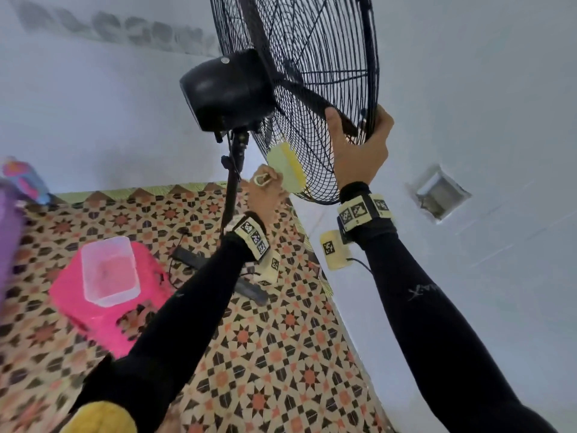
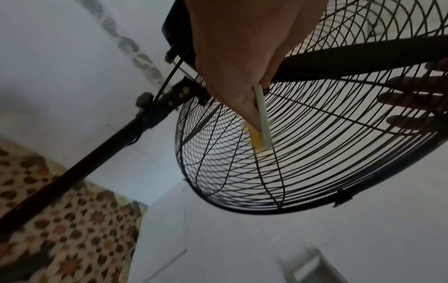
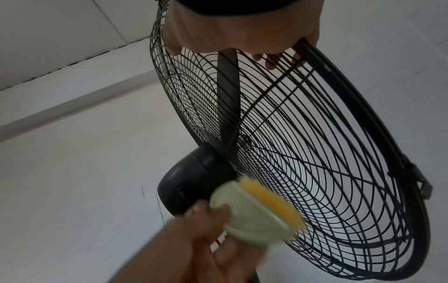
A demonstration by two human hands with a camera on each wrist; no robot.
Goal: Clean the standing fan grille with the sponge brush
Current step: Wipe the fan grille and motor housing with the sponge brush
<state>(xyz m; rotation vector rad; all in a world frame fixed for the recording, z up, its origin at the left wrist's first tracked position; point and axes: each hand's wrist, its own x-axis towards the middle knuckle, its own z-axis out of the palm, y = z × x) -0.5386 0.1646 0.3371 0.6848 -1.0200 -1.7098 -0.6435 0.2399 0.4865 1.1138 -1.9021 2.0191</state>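
A black standing fan with a round wire grille point(image 1: 315, 98) point(image 2: 303, 153) point(image 3: 303, 153) stands by a white wall. My left hand point(image 1: 265, 192) point(image 2: 242, 63) point(image 3: 206, 229) grips a pale green sponge brush point(image 1: 285, 170) point(image 2: 263, 118) point(image 3: 257, 216). Its yellow sponge edge point(image 1: 295, 165) point(image 3: 274, 201) touches the lower rear part of the grille. My right hand point(image 1: 359, 148) point(image 3: 232, 32) grips the grille's rim, thumb on the rear wires and fingers curled over the front. The motor housing point(image 1: 228, 89) sits behind the grille.
The fan pole point(image 1: 231, 189) rises from a patterned floor. A pink stool point(image 1: 106, 295) carries a clear plastic tub point(image 1: 109, 270) at the left. A dark cable point(image 1: 181, 264) and the fan base lie on the floor. A wall recess point(image 1: 437, 192) is at the right.
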